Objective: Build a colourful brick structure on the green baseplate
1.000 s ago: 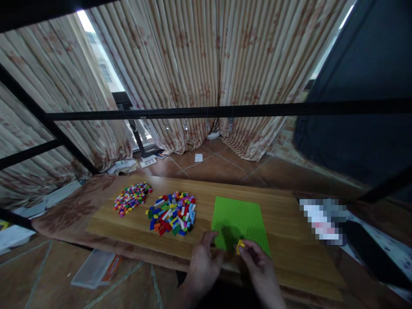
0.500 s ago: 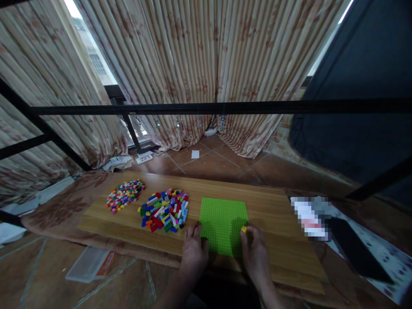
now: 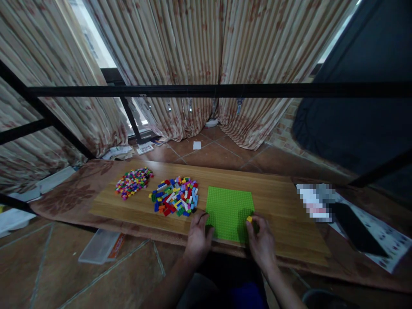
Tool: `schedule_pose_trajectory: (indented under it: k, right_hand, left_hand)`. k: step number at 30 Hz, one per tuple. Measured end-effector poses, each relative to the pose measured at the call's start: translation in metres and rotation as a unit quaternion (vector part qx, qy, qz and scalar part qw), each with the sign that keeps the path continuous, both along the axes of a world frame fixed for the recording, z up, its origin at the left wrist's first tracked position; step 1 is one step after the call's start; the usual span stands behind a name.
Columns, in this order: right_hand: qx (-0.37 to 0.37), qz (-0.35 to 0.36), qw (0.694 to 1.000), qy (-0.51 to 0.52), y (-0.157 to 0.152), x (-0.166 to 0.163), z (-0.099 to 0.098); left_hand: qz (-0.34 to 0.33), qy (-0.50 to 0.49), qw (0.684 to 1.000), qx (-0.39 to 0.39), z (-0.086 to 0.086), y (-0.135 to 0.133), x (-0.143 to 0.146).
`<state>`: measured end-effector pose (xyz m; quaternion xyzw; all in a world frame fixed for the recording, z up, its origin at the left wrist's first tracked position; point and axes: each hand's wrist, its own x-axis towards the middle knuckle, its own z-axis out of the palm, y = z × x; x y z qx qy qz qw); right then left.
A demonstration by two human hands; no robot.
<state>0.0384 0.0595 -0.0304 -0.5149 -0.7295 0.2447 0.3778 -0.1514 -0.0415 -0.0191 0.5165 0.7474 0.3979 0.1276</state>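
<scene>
A bright green studded baseplate (image 3: 228, 206) lies flat on the wooden board. My left hand (image 3: 198, 236) is at its near left edge, fingers curled and thumb at the rim, gripping the plate there. Between the thumb and fingers of my right hand (image 3: 262, 240) is a small yellow toy brick (image 3: 249, 219), pinched just over the plate's right edge. Whether the brick touches the studs cannot be made out. Left of the plate is a pile of mixed coloured toy bricks (image 3: 176, 196).
A second pile of smaller coloured pieces (image 3: 133, 182) sits farther left on the wooden board (image 3: 277, 193). At right, a dark flat device (image 3: 357, 229) rests on a printed sheet (image 3: 394, 249). A clear plastic box (image 3: 98, 246) is on the floor. A black rail (image 3: 193, 91) crosses beyond the board.
The camera view has tilted down, so the board appears higher. Both hands keep about the same places at the baseplate, and the yellow brick stays pinched in my right hand.
</scene>
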Motion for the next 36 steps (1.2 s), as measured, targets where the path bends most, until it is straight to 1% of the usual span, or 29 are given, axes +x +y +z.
schedule_pose_trajectory:
  k: [4,8,11,14,16,22,25,31,36]
  right_hand:
    - [0.011,0.006,1.000,0.003,-0.001,0.003,0.000]
    - [-0.020,0.021,1.000,-0.010,0.010,0.006,0.009]
    - [-0.034,0.067,0.997,-0.034,0.025,-0.002,0.021]
    - [-0.001,0.136,0.989,-0.061,0.039,-0.016,0.029]
    - [0.020,0.169,0.983,-0.074,0.046,-0.027,0.031]
    - [0.050,0.211,0.971,-0.103,0.058,-0.049,0.026]
    - [0.062,0.210,0.970,-0.109,0.061,-0.057,0.024]
    - [0.066,0.217,0.971,-0.068,0.061,-0.068,0.020]
    - [0.064,0.218,0.973,-0.041,0.056,-0.067,0.017]
  left_hand:
    - [-0.018,0.009,1.000,0.006,-0.001,0.000,-0.005]
    - [-0.028,0.026,0.999,-0.002,0.000,0.002,-0.007]
    - [-0.034,0.052,0.998,-0.007,0.002,0.004,-0.006]
    - [-0.042,0.083,0.996,-0.006,0.006,0.009,-0.004]
    - [-0.048,0.104,0.993,-0.003,0.009,0.014,-0.003]
    - [-0.071,0.145,0.987,0.005,0.012,0.034,-0.002]
    - [-0.084,0.145,0.986,0.003,0.010,0.042,-0.003]
    - [-0.102,0.133,0.986,0.015,0.009,0.043,-0.005]
    - [-0.108,0.112,0.988,0.020,0.008,0.041,-0.007]
